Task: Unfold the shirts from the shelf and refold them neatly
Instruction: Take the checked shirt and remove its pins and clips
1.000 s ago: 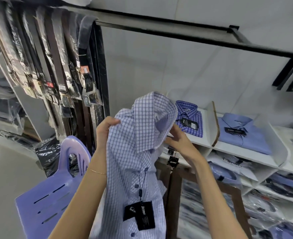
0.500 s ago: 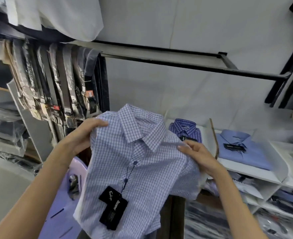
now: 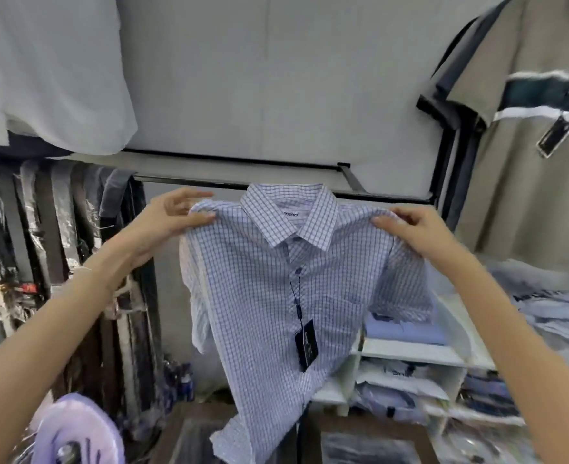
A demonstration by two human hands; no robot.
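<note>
A blue-and-white checked short-sleeved shirt [image 3: 269, 296] hangs unfolded in front of me, collar up and front facing me. A dark price tag [image 3: 305, 344] dangles on a cord from its buttons. My left hand [image 3: 175, 214] pinches the shirt's left shoulder and my right hand [image 3: 410, 226] pinches its right shoulder, both held up at chest height. The shirt's hem hangs down towards a dark wooden frame below.
White shelf cubbies [image 3: 410, 353] with folded and bagged shirts stand at the right. Belts in plastic sleeves [image 3: 42, 236] hang at the left. A purple plastic chair [image 3: 75, 430] sits bottom left. A beige striped polo [image 3: 527, 145] hangs top right, a black rail [image 3: 276, 184] behind.
The shirt has been lifted by its shoulders and opened out; it now hangs full length. My hands have moved apart from the collar area to the two shoulders. The camera tilted upward.
</note>
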